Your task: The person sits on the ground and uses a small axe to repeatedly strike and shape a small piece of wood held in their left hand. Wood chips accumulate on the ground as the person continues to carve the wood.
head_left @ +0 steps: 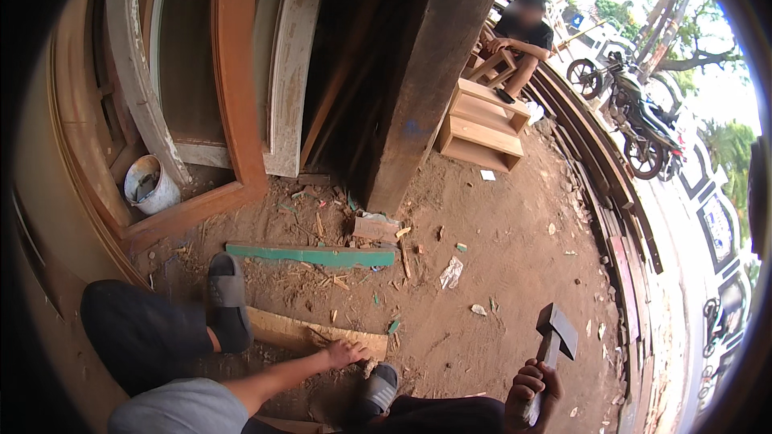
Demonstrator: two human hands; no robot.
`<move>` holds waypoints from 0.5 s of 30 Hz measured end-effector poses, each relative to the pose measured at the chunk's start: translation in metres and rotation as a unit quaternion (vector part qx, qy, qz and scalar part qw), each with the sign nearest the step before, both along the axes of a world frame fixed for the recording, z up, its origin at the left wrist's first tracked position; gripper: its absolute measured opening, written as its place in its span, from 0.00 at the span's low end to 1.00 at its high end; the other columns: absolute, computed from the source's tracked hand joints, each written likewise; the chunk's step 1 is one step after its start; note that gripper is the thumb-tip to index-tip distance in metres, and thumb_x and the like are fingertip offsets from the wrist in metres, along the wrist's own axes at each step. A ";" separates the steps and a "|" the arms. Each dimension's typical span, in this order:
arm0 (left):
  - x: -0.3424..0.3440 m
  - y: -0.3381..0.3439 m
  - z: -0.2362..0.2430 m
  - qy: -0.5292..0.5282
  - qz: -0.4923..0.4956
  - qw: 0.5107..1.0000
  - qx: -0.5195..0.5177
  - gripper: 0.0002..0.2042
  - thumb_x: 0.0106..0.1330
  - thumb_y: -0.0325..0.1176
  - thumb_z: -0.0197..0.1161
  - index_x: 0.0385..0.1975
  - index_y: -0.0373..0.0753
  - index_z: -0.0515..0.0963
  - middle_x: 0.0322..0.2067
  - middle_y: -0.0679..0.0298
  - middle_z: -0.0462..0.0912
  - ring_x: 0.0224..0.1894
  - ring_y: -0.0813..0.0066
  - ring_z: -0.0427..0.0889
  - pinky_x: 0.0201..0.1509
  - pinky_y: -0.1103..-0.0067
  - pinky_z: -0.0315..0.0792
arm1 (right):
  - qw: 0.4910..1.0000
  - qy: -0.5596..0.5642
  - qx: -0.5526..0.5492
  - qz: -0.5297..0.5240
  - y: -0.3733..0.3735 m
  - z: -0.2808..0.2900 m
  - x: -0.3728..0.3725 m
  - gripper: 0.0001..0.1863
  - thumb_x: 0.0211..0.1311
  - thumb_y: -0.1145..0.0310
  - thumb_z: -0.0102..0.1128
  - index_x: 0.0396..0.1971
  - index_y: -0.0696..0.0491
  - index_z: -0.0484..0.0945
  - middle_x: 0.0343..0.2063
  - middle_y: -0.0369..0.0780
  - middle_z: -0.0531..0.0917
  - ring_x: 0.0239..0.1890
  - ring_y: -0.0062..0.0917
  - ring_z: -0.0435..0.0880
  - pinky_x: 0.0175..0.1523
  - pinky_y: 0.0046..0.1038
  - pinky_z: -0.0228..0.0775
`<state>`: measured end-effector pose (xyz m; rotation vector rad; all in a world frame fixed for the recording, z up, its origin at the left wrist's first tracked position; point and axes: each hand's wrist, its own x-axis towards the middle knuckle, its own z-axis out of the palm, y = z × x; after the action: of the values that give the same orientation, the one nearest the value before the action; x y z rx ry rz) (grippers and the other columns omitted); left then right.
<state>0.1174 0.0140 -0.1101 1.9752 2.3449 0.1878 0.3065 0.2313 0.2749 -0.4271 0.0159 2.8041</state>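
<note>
A pale wooden board (pixel 314 334) lies on the dirt between my two sandalled feet. My left hand (pixel 346 354) is at its right end, with the fingers curled over the wood; their undersides are hidden. Raised at the lower right, my right hand (pixel 531 394) is closed round the handle of a hatchet (pixel 556 329). The hatchet's dark metal head points up, well apart from the board. My left sandal (pixel 227 293) is by the board's left end, and the right sandal (pixel 381 388) is close to my left hand.
A green-edged wooden strip (pixel 310 255) and a brick (pixel 376 227) lie ahead. Wooden frames (pixel 239 72) lean at the left around a white bucket (pixel 151 185). A thick post (pixel 434 72) stands beyond. A person (pixel 523 32) sits behind a wooden step-shaped piece (pixel 482 133); stacked planks (pixel 619 233) run along the right.
</note>
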 end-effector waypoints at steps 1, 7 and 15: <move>0.003 0.000 -0.009 -0.017 0.010 0.997 0.070 0.15 0.54 0.30 0.47 0.43 0.44 0.66 0.30 0.60 0.72 0.21 0.65 0.80 0.23 0.73 0.74 | 0.999 -0.016 -0.016 -0.025 -0.006 0.006 -0.002 0.06 0.61 0.71 0.40 0.25 0.53 0.60 0.20 0.31 0.62 0.21 0.16 0.61 0.25 0.19 0.53; 0.003 0.001 -0.006 0.019 0.018 0.997 0.069 0.09 0.55 0.35 0.49 0.36 0.44 0.70 0.30 0.62 0.73 0.21 0.67 0.79 0.22 0.73 0.73 | 0.998 -0.054 0.012 -0.030 -0.010 0.012 -0.009 0.04 0.60 0.72 0.41 0.27 0.53 0.62 0.19 0.32 0.63 0.20 0.17 0.62 0.24 0.20 0.54; -0.010 -0.019 0.030 -0.078 0.041 0.994 0.070 0.13 0.49 0.27 0.53 0.37 0.43 0.68 0.32 0.58 0.71 0.24 0.62 0.79 0.23 0.72 0.75 | 0.999 -0.009 -0.027 -0.037 -0.016 -0.001 -0.008 0.09 0.58 0.71 0.44 0.35 0.62 0.65 0.19 0.32 0.67 0.20 0.15 0.68 0.25 0.20 0.59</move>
<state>0.1070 -0.0048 -0.0802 1.8447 2.3726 0.5074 0.2983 0.2149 0.2743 -0.4559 0.1007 2.7327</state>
